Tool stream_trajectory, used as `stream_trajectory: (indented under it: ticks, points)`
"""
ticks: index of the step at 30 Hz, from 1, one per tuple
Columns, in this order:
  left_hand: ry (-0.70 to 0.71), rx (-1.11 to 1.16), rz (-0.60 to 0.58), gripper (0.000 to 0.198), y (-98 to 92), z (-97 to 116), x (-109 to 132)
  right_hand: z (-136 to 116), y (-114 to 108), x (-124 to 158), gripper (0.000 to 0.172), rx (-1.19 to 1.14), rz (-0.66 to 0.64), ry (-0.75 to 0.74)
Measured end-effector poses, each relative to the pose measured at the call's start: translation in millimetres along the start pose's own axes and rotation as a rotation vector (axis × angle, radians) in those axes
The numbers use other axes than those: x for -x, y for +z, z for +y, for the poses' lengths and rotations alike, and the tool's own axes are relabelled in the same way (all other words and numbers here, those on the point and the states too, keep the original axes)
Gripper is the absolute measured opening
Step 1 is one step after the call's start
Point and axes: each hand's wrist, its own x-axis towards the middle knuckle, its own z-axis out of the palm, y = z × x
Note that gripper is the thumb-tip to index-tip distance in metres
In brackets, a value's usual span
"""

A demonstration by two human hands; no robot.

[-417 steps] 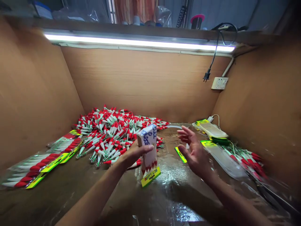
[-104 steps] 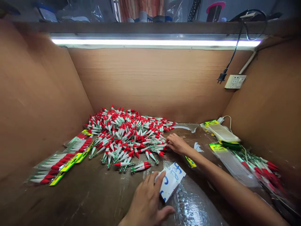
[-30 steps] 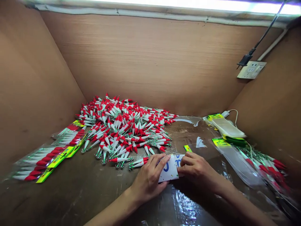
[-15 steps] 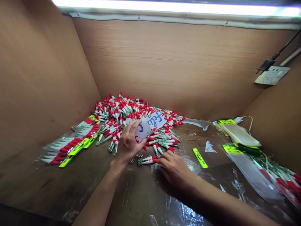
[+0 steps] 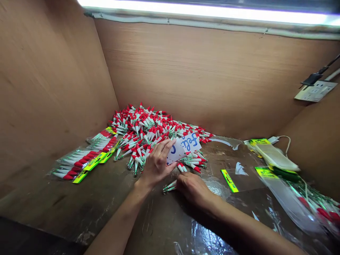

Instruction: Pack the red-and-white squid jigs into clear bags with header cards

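Note:
My left hand [image 5: 158,161] is closed on a white card [image 5: 183,148] with blue handwriting, tilted over the near edge of a pile of red-and-white fishing lures [image 5: 148,124] with green hooks. My right hand [image 5: 195,187] is closed just in front of the pile. White bodies and green hooks of fishing lures [image 5: 170,186] stick out from the left side of its fingers. How many it holds is hidden by the hand. Several loose lures [image 5: 195,162] lie just behind my right hand.
Packed lures [image 5: 79,161] with yellow header labels lie at the left. To the right are a flat clear bag [image 5: 230,180], a stack of bags [image 5: 276,156] and more lures [image 5: 322,210]. Wooden panels [image 5: 202,78] enclose the back and sides; a socket [image 5: 316,91] sits on the right.
My right hand has closed further around the lures and drawn them slightly toward me, away from the pile. The left hand still holds the card; the whole view has shifted a little.

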Motion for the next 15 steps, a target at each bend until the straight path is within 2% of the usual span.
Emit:
stream_trajectory:
  ticks: [4, 9, 11, 15]
  points:
    - [-0.002, -0.006, -0.02, 0.081, 0.1, 2.0, 0.2, 1.7, 6.4, 5.6, 0.005, -0.117, 0.011, 0.012]
    - [0.012, 0.004, -0.026, 0.08, -0.5, 3.9, -0.4, -1.4, 11.4, 1.3, 0.016, -0.056, 0.068, 0.048]
    - [0.016, 0.007, -0.034, 0.08, -0.4, 4.2, -0.3, -3.1, 9.8, -1.2, 0.015, -0.027, 0.085, 0.055]
    - [0.024, 0.012, -0.035, 0.081, 0.5, 3.9, 0.4, -4.6, 4.5, -6.8, 0.012, 0.0, 0.021, 0.043]
